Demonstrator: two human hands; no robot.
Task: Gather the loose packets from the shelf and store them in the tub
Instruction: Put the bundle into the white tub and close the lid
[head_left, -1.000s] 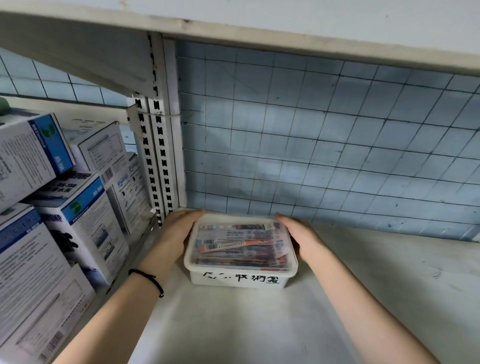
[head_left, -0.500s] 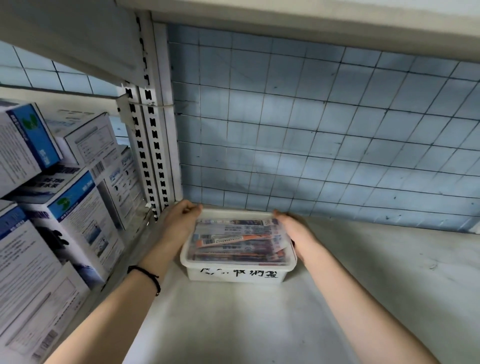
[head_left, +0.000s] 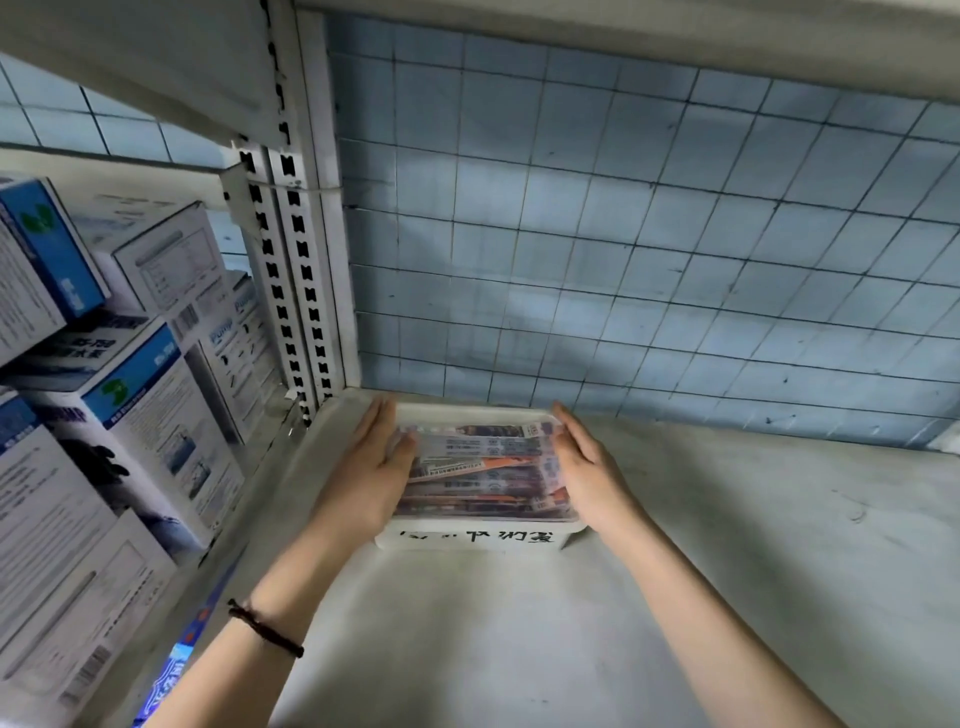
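Observation:
A white plastic tub (head_left: 519, 540) with black handwriting on its front wall stands on the grey shelf (head_left: 753, 571), close to the back left corner. Several printed packets (head_left: 483, 467) lie stacked flat inside it, filling it to the rim. My left hand (head_left: 369, 467) lies along the tub's left side with straight fingers, its thumb over the edge of the packets. On the opposite side, my right hand (head_left: 587, 467) rests flat against the tub with its fingers extended. No loose packets show on the shelf.
White and blue cartons (head_left: 130, 415) are stacked in the bay to the left, beyond a slotted metal upright (head_left: 291, 260). A wire grid panel (head_left: 623, 260) closes the back, just behind the tub. Another shelf (head_left: 623, 31) runs low overhead.
The tub has slid farther back toward the grid and the left corner. Both hands went from curled round its far corners to lying straight along its sides.

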